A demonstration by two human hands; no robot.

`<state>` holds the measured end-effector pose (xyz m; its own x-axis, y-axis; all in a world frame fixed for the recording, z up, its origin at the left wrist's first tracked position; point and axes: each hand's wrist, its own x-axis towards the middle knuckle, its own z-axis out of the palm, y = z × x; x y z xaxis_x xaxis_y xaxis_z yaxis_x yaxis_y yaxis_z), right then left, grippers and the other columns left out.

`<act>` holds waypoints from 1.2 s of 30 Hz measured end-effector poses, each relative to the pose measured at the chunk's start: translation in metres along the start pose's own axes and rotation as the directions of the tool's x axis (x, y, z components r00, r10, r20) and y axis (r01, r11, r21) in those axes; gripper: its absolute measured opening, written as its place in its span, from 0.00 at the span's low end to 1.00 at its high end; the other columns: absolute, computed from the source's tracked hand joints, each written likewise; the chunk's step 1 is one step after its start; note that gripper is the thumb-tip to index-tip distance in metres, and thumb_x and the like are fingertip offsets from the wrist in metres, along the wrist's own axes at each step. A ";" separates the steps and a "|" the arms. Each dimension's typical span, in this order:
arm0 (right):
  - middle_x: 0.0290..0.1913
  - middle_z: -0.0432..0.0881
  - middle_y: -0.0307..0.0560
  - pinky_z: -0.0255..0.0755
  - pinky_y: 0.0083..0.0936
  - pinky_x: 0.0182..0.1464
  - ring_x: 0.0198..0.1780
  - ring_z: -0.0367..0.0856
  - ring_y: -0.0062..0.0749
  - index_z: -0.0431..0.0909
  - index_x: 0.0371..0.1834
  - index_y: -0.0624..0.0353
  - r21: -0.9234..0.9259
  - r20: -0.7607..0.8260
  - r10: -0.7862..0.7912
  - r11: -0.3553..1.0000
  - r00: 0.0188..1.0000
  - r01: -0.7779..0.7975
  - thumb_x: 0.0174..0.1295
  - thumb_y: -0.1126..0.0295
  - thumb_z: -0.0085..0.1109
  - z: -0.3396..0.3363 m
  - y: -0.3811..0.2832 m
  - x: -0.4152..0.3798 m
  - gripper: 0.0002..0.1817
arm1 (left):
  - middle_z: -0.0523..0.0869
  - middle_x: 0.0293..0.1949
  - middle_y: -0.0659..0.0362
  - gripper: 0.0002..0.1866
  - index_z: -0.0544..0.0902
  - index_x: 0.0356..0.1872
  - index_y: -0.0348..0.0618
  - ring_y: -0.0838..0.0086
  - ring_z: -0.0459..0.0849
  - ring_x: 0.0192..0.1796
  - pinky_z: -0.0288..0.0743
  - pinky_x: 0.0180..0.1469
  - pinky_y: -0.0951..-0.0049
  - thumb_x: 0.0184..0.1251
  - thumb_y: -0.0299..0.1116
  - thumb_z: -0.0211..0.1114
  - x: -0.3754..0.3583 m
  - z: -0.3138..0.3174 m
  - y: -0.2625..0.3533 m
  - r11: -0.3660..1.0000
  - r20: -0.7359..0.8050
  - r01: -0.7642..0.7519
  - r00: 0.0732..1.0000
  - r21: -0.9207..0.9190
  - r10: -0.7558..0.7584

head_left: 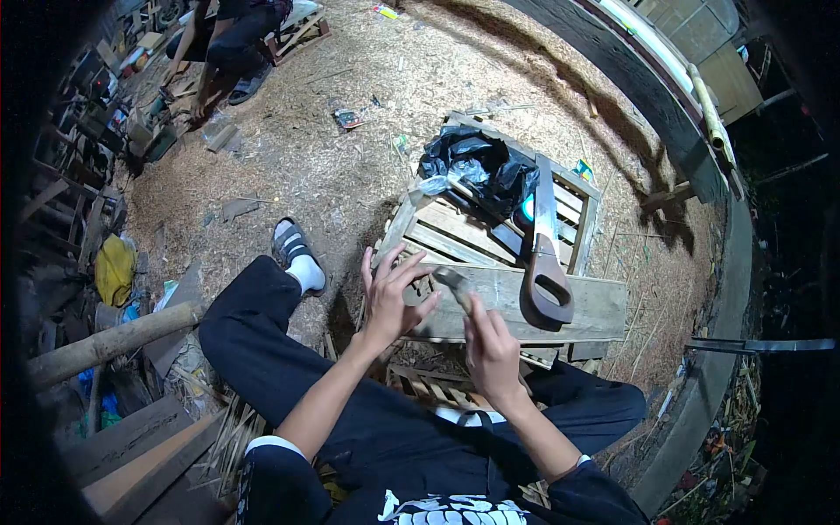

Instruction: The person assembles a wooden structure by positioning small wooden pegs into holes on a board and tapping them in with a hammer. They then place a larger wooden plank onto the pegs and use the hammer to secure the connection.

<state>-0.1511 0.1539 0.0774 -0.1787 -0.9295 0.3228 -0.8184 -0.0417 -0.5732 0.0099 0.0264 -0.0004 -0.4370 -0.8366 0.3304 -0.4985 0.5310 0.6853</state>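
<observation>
My right hand [492, 354] is closed around the short wooden handle of a hammer [452, 282], its metal head pointing up and left over a flat board [591, 308]. My left hand [390, 296] has its fingers spread over the left end of that board, close beside the hammer head. Behind the board is a slatted wooden frame [459, 232]. A handsaw [544, 206] lies across the frame, its wooden handle resting over the board. Farther back on the slats sits a crumpled black plastic bag [472, 157], with a blue-and-white round item [528, 208] beside it.
Wood shavings cover the ground [289, 166]. A bamboo pole [118, 343] juts in from the left, near stacked scrap wood [131, 446]. Another person [229, 44] crouches at the far left. A long beam [630, 83] runs along the right; a flat blade-like strip [761, 345] sticks out there.
</observation>
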 end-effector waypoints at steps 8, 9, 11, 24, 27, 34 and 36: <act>0.37 0.81 0.53 0.76 0.46 0.33 0.32 0.84 0.53 0.79 0.73 0.54 0.017 -0.039 -0.008 1.000 0.999 0.009 0.75 0.71 0.64 0.001 0.001 -0.001 0.24 | 0.88 0.66 0.59 0.24 0.92 0.52 0.47 0.57 0.74 0.78 0.39 0.86 0.37 0.57 0.47 0.81 0.000 -0.002 0.000 1.000 0.020 0.001 1.000 0.019 -0.001; 0.36 0.81 0.53 0.76 0.45 0.33 0.31 0.83 0.52 0.78 0.74 0.56 -0.099 0.131 0.067 0.994 0.989 -0.055 0.74 0.73 0.65 -0.002 0.002 0.001 0.25 | 0.88 0.67 0.60 0.24 0.92 0.52 0.46 0.58 0.74 0.78 0.39 0.86 0.37 0.56 0.45 0.82 0.000 -0.002 0.001 1.000 0.004 -0.016 1.000 -0.002 0.016; 0.37 0.81 0.52 0.76 0.45 0.33 0.31 0.84 0.52 0.78 0.74 0.56 -0.095 0.124 0.063 0.994 0.990 -0.051 0.73 0.74 0.65 -0.007 0.001 0.001 0.25 | 0.88 0.67 0.59 0.24 0.92 0.51 0.45 0.58 0.73 0.79 0.39 0.86 0.36 0.56 0.45 0.83 -0.001 -0.001 0.002 1.000 0.006 -0.028 1.000 -0.001 0.028; 0.41 0.83 0.54 0.78 0.51 0.35 0.35 0.86 0.59 0.76 0.76 0.48 0.005 -0.004 0.060 0.998 0.998 -0.060 0.77 0.68 0.61 -0.001 -0.003 -0.004 0.25 | 0.87 0.68 0.58 0.23 0.91 0.50 0.42 0.55 0.72 0.79 0.37 0.85 0.35 0.58 0.45 0.79 0.000 -0.003 0.000 1.000 0.025 -0.016 1.000 0.005 0.016; 0.38 0.81 0.54 0.76 0.46 0.33 0.32 0.84 0.55 0.77 0.76 0.53 -0.129 0.198 0.074 0.990 0.977 -0.049 0.74 0.73 0.64 0.001 0.009 0.003 0.27 | 0.87 0.68 0.59 0.22 0.91 0.49 0.42 0.55 0.72 0.79 0.38 0.85 0.36 0.56 0.44 0.80 0.000 -0.003 0.002 1.000 0.016 -0.016 1.000 -0.020 0.016; 0.36 0.80 0.54 0.75 0.41 0.33 0.31 0.82 0.52 0.78 0.74 0.55 -0.100 0.179 0.093 0.992 0.979 -0.076 0.72 0.78 0.65 0.002 0.004 -0.002 0.26 | 0.87 0.69 0.60 0.22 0.91 0.48 0.42 0.57 0.71 0.80 0.38 0.85 0.36 0.54 0.42 0.81 0.000 -0.002 0.001 1.000 0.012 -0.004 1.000 -0.002 0.004; 0.37 0.81 0.54 0.75 0.42 0.33 0.32 0.82 0.53 0.77 0.75 0.56 -0.112 0.197 0.074 0.992 0.978 -0.053 0.72 0.78 0.65 0.001 0.006 0.000 0.27 | 0.86 0.69 0.60 0.22 0.91 0.46 0.40 0.57 0.71 0.80 0.38 0.85 0.36 0.53 0.42 0.81 0.001 -0.002 0.001 1.000 0.021 -0.009 1.000 -0.014 0.010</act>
<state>-0.1554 0.1532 0.0727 -0.1277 -0.9840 0.1246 -0.8638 0.0486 -0.5014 0.0107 0.0256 0.0016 -0.4578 -0.8283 0.3230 -0.4840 0.5370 0.6910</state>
